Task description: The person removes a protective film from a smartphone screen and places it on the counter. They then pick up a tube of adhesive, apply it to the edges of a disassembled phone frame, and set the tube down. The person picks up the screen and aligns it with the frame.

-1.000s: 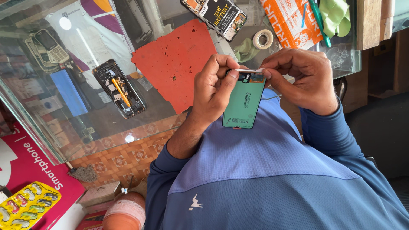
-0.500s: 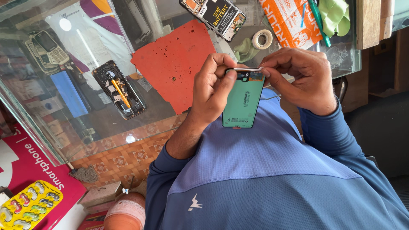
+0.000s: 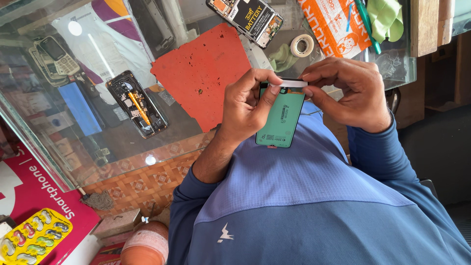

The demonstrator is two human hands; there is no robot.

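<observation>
Green phone panel point(image 3: 280, 119), a flat rectangle with a dark edge, sits upright just right of the frame's centre, held above the person's blue shirt point(image 3: 304, 206) and in front of the glass counter point(image 3: 98, 147). A narrow white strip point(image 3: 294, 84) lies across its top edge. The left hand point(image 3: 245, 110) grips the panel's left side, its thumb pressing on the strip's left end; the right hand point(image 3: 351, 93) has its fingertips pinched together on the strip's right end. Compared with a second ago the panel stands a little straighter and the strip now looks flat along the whole top edge, where earlier the fingers were still bunched over it; I judge that the strip is being pressed down rather than only positioned.

Behind the hands, at upper centre, an orange-red mat point(image 3: 206, 73) with small holes lies on the glass. Above it, at the top edge, rests an opened phone point(image 3: 250, 19) showing a black battery with a yellow-and-white label. Right of that is a small roll of tape point(image 3: 301, 45), then an orange and white printed packet point(image 3: 336, 24) with a cartoon figure, and a green cloth point(image 3: 387, 19) at upper right. A second opened phone point(image 3: 137, 104) with a yellow cable lies left of centre. At lower left are a magenta box point(image 3: 34, 196) with white lettering and a yellow blister card point(image 3: 32, 240).
</observation>
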